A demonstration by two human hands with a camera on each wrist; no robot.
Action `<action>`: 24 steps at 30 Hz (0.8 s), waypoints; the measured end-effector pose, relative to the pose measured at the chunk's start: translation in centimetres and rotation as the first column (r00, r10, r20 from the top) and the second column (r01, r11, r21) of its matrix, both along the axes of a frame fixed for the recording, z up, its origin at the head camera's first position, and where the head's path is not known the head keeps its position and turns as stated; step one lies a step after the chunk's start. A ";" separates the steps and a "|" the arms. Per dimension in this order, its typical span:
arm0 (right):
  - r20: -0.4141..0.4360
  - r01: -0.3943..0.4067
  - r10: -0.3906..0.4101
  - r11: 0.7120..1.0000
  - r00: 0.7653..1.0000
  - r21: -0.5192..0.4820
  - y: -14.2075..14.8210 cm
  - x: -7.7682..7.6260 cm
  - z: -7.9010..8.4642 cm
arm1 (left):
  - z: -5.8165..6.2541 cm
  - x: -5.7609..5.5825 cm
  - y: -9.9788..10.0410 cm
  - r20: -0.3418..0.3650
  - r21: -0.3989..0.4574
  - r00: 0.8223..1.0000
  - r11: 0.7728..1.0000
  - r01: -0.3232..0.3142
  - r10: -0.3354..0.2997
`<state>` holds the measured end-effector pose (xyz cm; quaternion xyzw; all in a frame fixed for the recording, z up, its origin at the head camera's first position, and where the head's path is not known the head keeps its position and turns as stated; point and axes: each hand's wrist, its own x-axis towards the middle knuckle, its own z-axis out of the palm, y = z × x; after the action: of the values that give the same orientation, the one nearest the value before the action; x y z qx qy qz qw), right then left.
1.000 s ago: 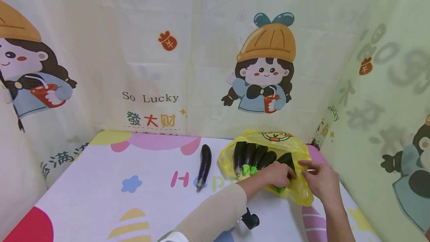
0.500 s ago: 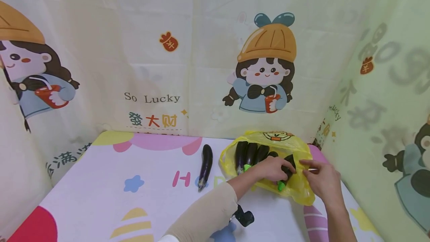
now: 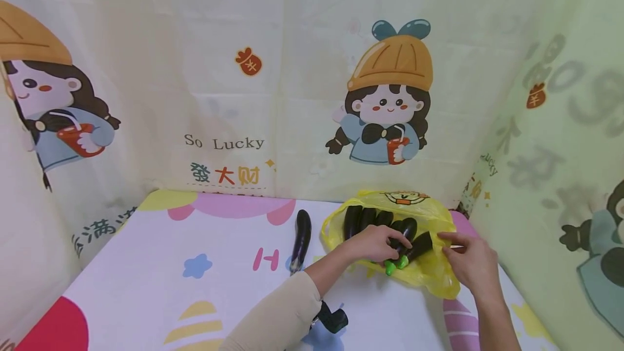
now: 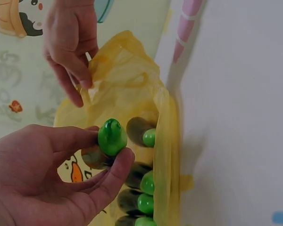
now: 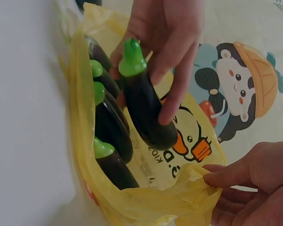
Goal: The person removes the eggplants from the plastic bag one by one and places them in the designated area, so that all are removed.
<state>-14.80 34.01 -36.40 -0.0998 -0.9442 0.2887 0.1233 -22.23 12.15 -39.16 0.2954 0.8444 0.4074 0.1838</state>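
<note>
My left hand grips a dark purple eggplant with a green stem end, its thumb and fingers on either side. It holds it tilted at the mouth of a yellow plastic bag, over several similar eggplants lying side by side inside. One of these, a green-capped eggplant, lies aslant at the right of the bag. My right hand pinches the bag's right edge between thumb and forefinger. Outside the bag to the left, a loose eggplant lies on the table, its lower end partly behind my left arm.
A patterned curtain stands behind the table and along both sides. The bag sits near the table's back right corner. A black device shows beside my left sleeve.
My left hand has shifted left within the bag's mouth, from the rightmost eggplant to another that it now holds. The rightmost one lies more aslant. My right hand stays at the bag's edge.
</note>
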 end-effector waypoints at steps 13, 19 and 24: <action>0.020 0.009 -0.009 1.000 1.000 -0.013 0.2 0.0 -0.1 | 0.5 1.6 -4.7 0.023 0.063 0.999 0.998 0.027 -0.029; 0.019 0.016 -0.015 1.000 1.000 -0.014 0.1 -0.2 -0.1 | 0.8 2.3 -8.0 0.025 0.117 0.999 0.993 0.033 -0.036; 0.021 0.015 -0.015 1.000 1.000 -0.014 0.0 -0.2 -0.1 | 1.3 2.6 -10.9 -0.010 0.111 0.999 0.993 -0.032 0.034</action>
<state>-15.01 34.01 -36.50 -0.1107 -0.9426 0.2934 0.1146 -19.59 1.27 -37.85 0.2936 0.8262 0.4550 0.1553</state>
